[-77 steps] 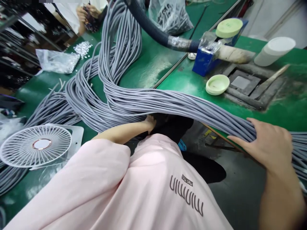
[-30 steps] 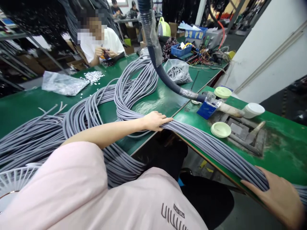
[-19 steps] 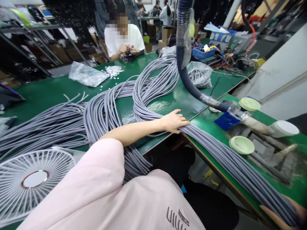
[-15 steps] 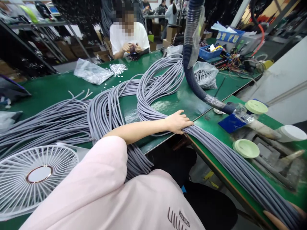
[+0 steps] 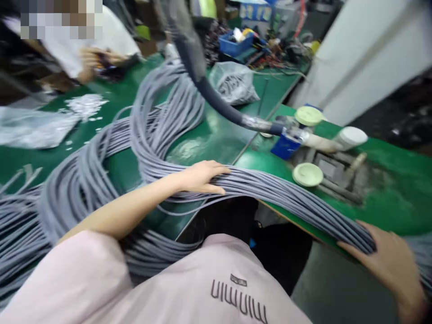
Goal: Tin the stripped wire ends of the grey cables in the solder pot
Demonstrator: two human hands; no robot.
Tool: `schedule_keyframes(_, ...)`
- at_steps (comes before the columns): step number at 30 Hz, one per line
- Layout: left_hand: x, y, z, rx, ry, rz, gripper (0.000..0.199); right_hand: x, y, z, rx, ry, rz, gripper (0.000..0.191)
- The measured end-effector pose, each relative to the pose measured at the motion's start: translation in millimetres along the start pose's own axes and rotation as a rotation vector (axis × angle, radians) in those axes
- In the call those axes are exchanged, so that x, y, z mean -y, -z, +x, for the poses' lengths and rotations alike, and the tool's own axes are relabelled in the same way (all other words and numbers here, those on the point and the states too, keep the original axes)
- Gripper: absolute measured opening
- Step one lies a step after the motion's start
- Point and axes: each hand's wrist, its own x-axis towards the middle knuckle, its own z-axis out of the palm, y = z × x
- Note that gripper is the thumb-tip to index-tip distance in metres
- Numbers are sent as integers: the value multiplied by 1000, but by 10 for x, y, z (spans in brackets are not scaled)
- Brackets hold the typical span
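A thick bundle of grey cables (image 5: 280,191) runs from the coil across the gap between the tables to the right. My left hand (image 5: 204,177) lies over the bundle near its middle, fingers across the top and thumb along the near side, loosely gripping it. Further right, my right hand (image 5: 388,256) is wrapped around the same bundle, thumb in front and fingers behind. More cable shows past that wrist at the right edge. The bundle's looped part (image 5: 148,117) rests on the green table (image 5: 216,135). Its far end is out of view.
More grey cables (image 5: 77,180) lie at the left. A flexible duct (image 5: 216,101) hangs down to a fixture with pale green lids (image 5: 308,174). Plastic bags (image 5: 234,83) and a blue basket (image 5: 236,42) stand behind. A person in white (image 5: 111,36) sits across the table.
The view has swung to the right. My right hand has come further into view, around the bundle. My left hand's fingers, spread before, now lie together across the cables.
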Motion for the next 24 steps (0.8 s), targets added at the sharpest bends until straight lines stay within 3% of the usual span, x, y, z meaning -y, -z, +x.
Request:
schedule_keyframes(4, -85, 14, 59, -7, -52, 51, 65, 53, 79, -9, 52, -45, -12, 77)
schedule_keyframes(7, -231, -203, 108, -29, -83, 182, 70, 13, 96, -86, 100, -70, -31, 82)
schedule_keyframes(12, -360, -529, 246, -97, 57, 416, 77, -143, 70, -407, 4, -119, -62, 84)
schedule_keyframes(17, -291, -443, 407, -17, 99, 454, 72, -330, 93, -520, -7, -82, -64, 84)
schedule_keyframes(24, -338, -344, 401, -27, 73, 459, 58, -747, 202, -149, 120, 67, -3, 79)
